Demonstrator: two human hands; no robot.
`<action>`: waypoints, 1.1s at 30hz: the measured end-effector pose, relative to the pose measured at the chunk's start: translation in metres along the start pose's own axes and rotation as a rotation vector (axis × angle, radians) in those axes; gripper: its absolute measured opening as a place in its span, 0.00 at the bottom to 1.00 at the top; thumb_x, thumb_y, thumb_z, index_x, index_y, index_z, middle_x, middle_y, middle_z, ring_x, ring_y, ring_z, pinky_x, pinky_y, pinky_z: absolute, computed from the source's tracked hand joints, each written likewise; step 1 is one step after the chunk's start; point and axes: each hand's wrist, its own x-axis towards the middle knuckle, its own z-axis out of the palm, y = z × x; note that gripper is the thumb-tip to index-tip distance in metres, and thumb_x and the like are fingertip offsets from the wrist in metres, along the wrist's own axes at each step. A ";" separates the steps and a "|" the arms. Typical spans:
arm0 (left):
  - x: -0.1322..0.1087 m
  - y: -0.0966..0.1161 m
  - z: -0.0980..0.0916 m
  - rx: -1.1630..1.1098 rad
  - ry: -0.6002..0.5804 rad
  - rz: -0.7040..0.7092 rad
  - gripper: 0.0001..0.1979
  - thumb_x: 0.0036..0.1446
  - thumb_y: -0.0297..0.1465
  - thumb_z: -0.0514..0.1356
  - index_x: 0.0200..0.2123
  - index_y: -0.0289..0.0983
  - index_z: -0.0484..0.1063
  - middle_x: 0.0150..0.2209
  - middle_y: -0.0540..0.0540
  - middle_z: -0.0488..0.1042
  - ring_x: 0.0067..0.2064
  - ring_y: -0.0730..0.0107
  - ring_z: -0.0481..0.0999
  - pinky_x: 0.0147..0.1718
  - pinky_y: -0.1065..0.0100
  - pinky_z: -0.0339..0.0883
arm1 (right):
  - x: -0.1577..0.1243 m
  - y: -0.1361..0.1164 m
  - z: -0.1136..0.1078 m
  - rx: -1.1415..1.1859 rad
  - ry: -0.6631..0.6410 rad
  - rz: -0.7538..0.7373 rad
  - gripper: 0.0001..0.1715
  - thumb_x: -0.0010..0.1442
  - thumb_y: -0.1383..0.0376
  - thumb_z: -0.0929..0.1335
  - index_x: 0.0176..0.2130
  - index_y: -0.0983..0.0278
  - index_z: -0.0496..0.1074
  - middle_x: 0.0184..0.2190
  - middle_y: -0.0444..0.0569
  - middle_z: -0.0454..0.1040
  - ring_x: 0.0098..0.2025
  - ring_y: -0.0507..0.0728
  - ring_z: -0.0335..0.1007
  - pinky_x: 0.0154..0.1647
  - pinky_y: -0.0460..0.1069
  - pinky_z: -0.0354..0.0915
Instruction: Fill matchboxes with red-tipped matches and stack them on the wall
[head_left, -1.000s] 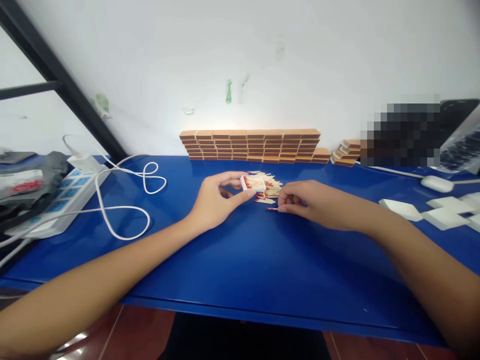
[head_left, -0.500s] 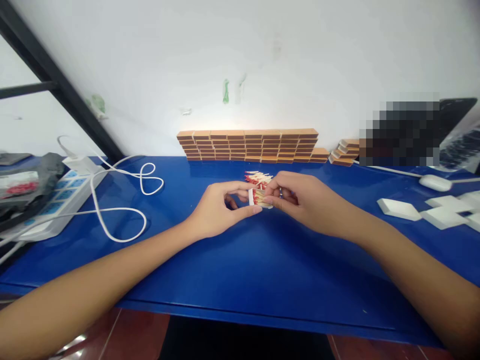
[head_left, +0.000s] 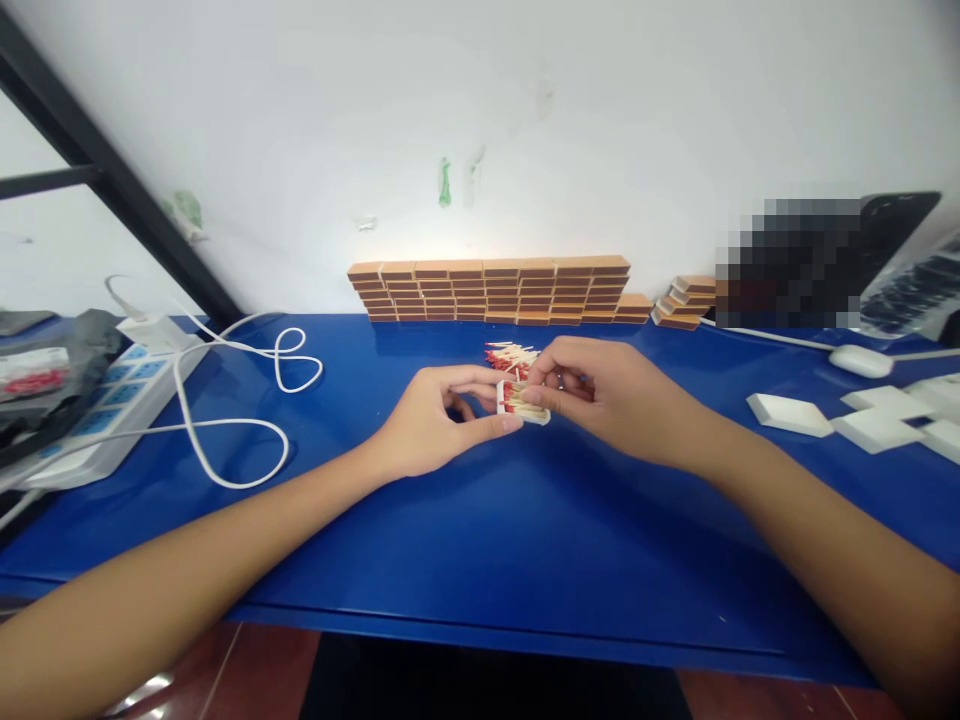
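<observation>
Left hand (head_left: 431, 425): thumb and fingers clamped on white tray (head_left: 501, 397), held over bench (head_left: 480, 545). Right hand (head_left: 611, 400): fingertips bunched at matches (head_left: 515, 403) inside; cannot tell if any pinched. Loose pile (head_left: 510, 357) of matches just behind tray.

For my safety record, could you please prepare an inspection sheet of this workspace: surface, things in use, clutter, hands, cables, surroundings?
Surface: glossy blue table.
Things in use: white tray containing red-headed matches; loose match pile behind it; matchbox stack and smaller stack farther back.
Clutter: white pieces at right; power strip at left.
Left hand: holds the tray between thumb and fingers.
Right hand: fingertips at the matches in the tray; whether they grip any is unclear.
Cables: white cable looped at left; second cable at right.
Surroundings: pale wall with green marks; dark frame at left.
</observation>
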 end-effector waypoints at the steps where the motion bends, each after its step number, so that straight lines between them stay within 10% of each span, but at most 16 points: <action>1: 0.001 -0.001 0.000 -0.003 0.005 -0.002 0.22 0.56 0.38 0.75 0.52 0.38 0.82 0.42 0.43 0.86 0.40 0.63 0.85 0.32 0.69 0.72 | 0.000 0.000 0.001 0.020 0.009 0.007 0.09 0.68 0.57 0.71 0.36 0.59 0.77 0.28 0.43 0.72 0.26 0.52 0.61 0.28 0.49 0.55; 11: 0.008 -0.008 -0.006 0.057 0.338 -0.048 0.24 0.55 0.40 0.75 0.52 0.36 0.81 0.44 0.41 0.86 0.44 0.59 0.85 0.33 0.67 0.71 | 0.003 0.034 0.009 -0.144 0.049 -0.093 0.11 0.70 0.66 0.67 0.48 0.60 0.78 0.39 0.49 0.72 0.35 0.56 0.69 0.36 0.52 0.63; 33: 0.007 -0.008 -0.005 0.063 0.254 -0.041 0.24 0.55 0.40 0.74 0.53 0.37 0.81 0.45 0.42 0.86 0.45 0.58 0.85 0.34 0.67 0.72 | 0.000 0.028 0.020 -0.191 -0.049 -0.001 0.05 0.71 0.64 0.66 0.42 0.60 0.72 0.44 0.50 0.71 0.34 0.55 0.68 0.36 0.52 0.63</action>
